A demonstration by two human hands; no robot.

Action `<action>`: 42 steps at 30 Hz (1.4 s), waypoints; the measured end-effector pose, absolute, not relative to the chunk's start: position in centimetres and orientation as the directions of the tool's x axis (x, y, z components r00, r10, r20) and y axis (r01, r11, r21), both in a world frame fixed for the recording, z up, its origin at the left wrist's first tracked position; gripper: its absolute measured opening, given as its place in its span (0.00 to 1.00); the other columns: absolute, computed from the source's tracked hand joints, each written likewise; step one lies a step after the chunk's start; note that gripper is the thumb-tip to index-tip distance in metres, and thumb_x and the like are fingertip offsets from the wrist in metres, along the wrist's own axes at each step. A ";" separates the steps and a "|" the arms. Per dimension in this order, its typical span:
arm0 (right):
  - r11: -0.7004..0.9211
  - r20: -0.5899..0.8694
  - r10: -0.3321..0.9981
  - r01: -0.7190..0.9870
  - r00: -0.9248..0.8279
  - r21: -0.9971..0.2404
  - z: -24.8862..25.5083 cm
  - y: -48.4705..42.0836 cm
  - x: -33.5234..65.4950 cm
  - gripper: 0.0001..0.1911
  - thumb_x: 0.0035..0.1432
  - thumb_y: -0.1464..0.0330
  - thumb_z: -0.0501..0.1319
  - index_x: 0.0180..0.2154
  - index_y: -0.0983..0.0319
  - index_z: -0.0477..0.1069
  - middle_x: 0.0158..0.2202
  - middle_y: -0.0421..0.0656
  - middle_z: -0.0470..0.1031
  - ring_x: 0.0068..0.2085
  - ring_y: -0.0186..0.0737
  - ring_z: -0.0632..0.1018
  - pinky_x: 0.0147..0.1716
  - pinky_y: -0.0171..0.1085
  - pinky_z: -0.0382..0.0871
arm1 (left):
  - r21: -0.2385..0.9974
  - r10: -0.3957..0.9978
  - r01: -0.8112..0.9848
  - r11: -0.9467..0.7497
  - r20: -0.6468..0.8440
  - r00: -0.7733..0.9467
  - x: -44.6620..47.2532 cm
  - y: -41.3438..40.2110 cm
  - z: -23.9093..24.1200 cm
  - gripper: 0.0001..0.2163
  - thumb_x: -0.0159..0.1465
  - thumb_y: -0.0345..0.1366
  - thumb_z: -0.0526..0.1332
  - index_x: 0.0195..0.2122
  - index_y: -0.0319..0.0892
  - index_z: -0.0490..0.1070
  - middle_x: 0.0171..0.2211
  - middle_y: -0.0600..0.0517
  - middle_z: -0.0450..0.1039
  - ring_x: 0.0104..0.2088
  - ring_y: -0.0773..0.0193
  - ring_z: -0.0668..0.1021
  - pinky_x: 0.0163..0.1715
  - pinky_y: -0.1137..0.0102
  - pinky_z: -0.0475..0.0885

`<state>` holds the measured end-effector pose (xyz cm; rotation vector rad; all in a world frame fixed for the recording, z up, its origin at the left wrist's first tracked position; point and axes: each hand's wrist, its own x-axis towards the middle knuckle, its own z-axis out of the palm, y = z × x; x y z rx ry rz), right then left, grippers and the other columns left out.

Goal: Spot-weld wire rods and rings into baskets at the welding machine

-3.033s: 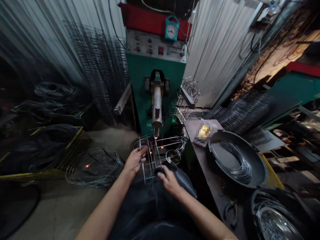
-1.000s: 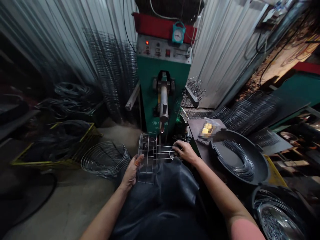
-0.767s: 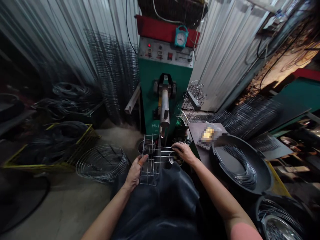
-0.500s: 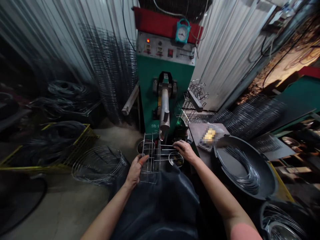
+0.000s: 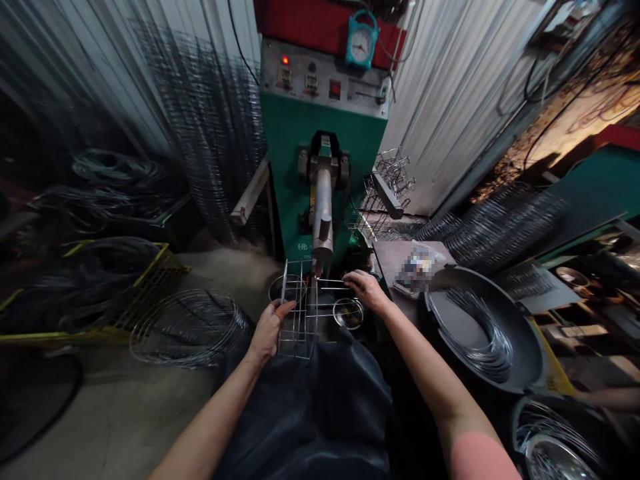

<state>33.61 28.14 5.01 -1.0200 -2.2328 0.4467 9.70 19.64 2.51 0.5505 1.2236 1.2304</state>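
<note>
My left hand (image 5: 270,325) is closed on the left side of a wire rack (image 5: 301,323), its thumb lying over the wires. The rack is a small open frame of crossed metal wires, tilted above my dark apron (image 5: 310,407). To the right, my right hand (image 5: 365,288) pinches the end of a thin metal wire piece (image 5: 327,285) whose other end meets the rack's right side. Just above that meeting place is the lower tip of the spot welder's arm (image 5: 323,223), which sticks out from a green machine (image 5: 285,147).
A black basin (image 5: 533,353) with coiled wire stands at the right, near a small table (image 5: 390,257). Wire rings (image 5: 187,327) lie stacked on the floor at left, by a yellow crate (image 5: 173,257). A teal clock (image 5: 361,43) hangs on the machine.
The view has shifted slightly, so the machine sits a little higher and more to the left. Both hands keep hold of the rack and wire piece, with the wire lying close to the welder's tip.
</note>
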 end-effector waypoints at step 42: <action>0.396 0.387 0.903 0.707 -0.186 -0.586 4.0 27.3 31.5 0.10 0.54 0.59 0.61 0.27 0.57 0.74 0.41 0.43 0.71 0.47 0.46 0.66 0.51 0.49 0.49 | 0.860 0.872 -0.438 0.264 -0.406 -0.272 10.9 21.5 2.5 0.19 0.41 0.42 0.69 0.34 0.42 0.68 0.27 0.55 0.73 0.28 0.64 0.73 0.25 0.72 0.63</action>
